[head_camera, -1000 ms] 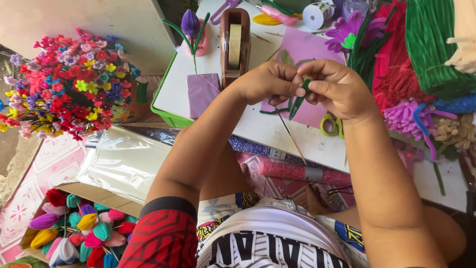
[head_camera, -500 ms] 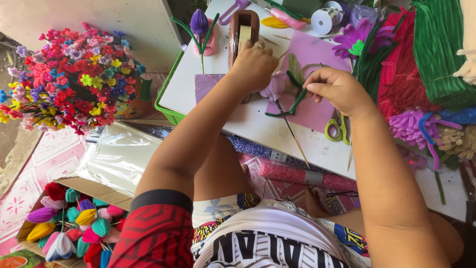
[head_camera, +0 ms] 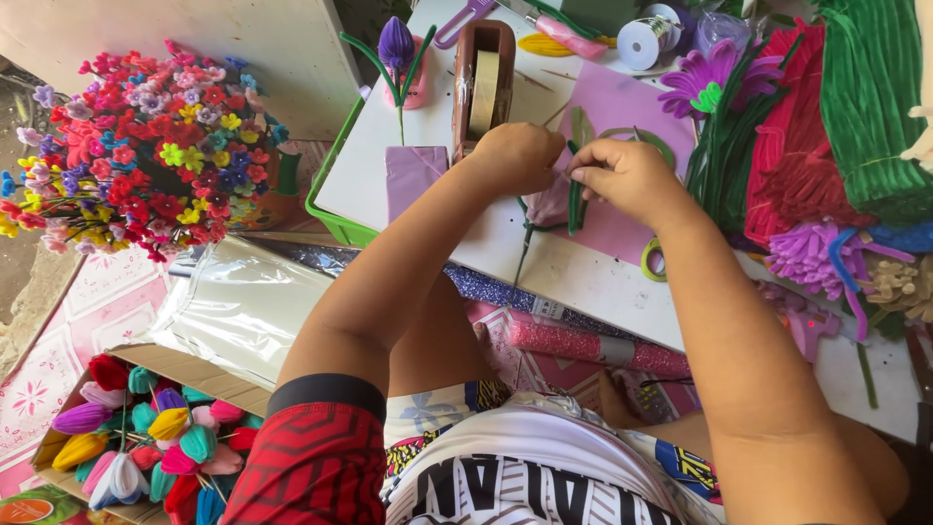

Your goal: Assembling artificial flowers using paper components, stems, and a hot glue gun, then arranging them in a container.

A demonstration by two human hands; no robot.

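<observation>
Left hand: fingertips hidden behind its own knuckles; what the grip closes on cannot be told.
Green stem: lower length covered by the right hand; the pinch point is concealed.
Pale purple flower head: mostly hidden under both hands.
Tape dispenser: front end blocked by the left hand.
Scissors: only one green loop shows past the right forearm.
Green pipe cleaners: cut off by the top and right edges.
Box of felt buds: cut off at the bottom edge.
Worktop: far right part buried under craft stock.
</observation>
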